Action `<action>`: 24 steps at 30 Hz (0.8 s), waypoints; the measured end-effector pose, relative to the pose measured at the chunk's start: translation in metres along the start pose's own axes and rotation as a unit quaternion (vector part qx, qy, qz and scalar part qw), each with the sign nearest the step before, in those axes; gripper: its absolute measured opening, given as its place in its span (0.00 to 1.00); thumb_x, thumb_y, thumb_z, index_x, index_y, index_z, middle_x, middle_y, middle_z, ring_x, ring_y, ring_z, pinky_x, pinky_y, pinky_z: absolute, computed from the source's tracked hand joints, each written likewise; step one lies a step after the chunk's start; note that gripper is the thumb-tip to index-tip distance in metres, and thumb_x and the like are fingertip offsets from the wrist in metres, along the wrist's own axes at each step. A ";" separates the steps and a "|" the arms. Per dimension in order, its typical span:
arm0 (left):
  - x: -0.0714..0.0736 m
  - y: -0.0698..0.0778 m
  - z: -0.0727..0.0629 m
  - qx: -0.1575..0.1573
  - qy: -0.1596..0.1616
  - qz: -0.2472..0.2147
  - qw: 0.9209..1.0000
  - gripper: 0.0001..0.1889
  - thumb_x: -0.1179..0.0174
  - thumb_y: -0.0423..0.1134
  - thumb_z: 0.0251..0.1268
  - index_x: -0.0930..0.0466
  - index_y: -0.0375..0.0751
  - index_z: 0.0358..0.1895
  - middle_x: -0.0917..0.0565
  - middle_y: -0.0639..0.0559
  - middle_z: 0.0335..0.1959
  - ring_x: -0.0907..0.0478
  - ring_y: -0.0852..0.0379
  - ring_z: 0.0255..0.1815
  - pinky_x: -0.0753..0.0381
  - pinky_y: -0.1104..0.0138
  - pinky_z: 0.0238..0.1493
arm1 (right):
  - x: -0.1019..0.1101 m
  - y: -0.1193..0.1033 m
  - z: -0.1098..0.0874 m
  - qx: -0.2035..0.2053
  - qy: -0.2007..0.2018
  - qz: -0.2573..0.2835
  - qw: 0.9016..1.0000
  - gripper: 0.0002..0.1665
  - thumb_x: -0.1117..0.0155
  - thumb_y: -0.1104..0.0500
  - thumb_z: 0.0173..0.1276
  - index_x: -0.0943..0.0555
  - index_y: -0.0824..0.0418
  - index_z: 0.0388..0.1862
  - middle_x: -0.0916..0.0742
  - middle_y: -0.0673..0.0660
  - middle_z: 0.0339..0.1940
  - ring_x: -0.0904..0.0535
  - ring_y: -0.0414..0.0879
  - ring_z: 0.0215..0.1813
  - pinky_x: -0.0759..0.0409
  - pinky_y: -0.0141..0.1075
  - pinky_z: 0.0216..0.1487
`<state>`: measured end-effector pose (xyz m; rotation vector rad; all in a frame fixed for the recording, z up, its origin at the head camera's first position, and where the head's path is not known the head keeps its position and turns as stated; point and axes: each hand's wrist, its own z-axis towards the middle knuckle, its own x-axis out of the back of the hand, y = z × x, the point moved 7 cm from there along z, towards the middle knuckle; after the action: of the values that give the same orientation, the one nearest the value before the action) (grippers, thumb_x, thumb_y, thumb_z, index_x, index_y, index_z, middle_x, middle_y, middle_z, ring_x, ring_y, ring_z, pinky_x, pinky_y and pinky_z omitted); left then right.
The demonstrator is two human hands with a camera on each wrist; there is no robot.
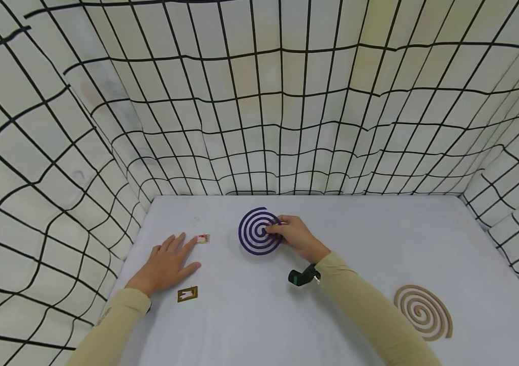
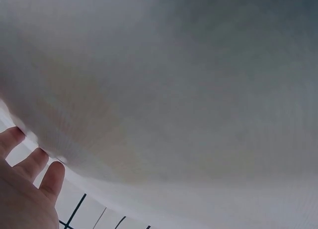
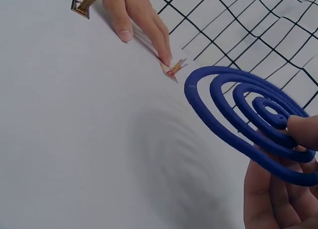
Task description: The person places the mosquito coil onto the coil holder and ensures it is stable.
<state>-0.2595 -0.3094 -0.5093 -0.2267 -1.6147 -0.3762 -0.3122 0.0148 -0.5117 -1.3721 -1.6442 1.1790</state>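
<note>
Two coils, neither on a stand yet, looks early: right hand's grip pinches blue coil above tabletop mid-frame, brown coil lies lower right, left hand, fingers spread, touches red stand centre-left, brass stand untouched lower left.

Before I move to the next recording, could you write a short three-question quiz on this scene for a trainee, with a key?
1. Which small thing is at the index fingertip of the left hand?
2. True or false: the dark coil in the right hand lies flat on the table.
3. Fill in: the other coil, lying on the table, is ____ in colour.

Key:
1. The red-and-yellow stand.
2. False; it is raised, and its shadow falls below.
3. Brown.
</note>
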 end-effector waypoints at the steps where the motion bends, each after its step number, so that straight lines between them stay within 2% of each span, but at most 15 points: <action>1: 0.000 0.001 0.000 -0.001 0.001 -0.001 1.000 0.40 0.48 0.65 0.75 0.39 0.46 0.81 0.36 0.32 0.80 0.39 0.25 0.79 0.32 0.32 0.66 | -0.001 0.000 0.000 0.000 -0.002 -0.003 1.000 0.19 0.28 0.63 0.67 0.18 0.67 0.56 0.12 0.60 0.55 0.16 0.43 0.50 0.15 0.38 0.58; 11: 0.005 0.000 -0.003 0.006 -0.010 0.012 1.000 0.41 0.49 0.66 0.75 0.40 0.46 0.81 0.37 0.32 0.81 0.41 0.25 0.80 0.35 0.31 0.69 | -0.025 -0.002 0.009 -0.002 -0.032 0.007 0.999 0.22 0.28 0.63 0.67 0.20 0.67 0.59 0.13 0.60 0.58 0.15 0.43 0.51 0.15 0.39 0.60; 18: 0.003 0.000 -0.002 0.004 -0.007 0.006 1.000 0.41 0.49 0.67 0.75 0.39 0.46 0.81 0.37 0.31 0.80 0.40 0.24 0.79 0.34 0.31 0.68 | -0.038 -0.002 0.015 -0.008 -0.035 0.026 0.999 0.18 0.27 0.65 0.66 0.18 0.67 0.54 0.12 0.59 0.53 0.16 0.42 0.47 0.15 0.34 0.51; 24: -0.002 0.000 0.000 0.007 -0.012 0.008 1.000 0.41 0.49 0.67 0.75 0.40 0.47 0.81 0.37 0.32 0.81 0.41 0.24 0.79 0.35 0.31 0.69 | -0.046 -0.003 0.019 -0.011 -0.039 0.025 0.999 0.21 0.27 0.65 0.66 0.19 0.67 0.57 0.12 0.59 0.54 0.16 0.43 0.47 0.15 0.33 0.50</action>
<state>-0.2597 -0.3092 -0.5110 -0.2348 -1.6386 -0.3518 -0.3206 -0.0338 -0.5138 -1.4038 -1.6910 1.2602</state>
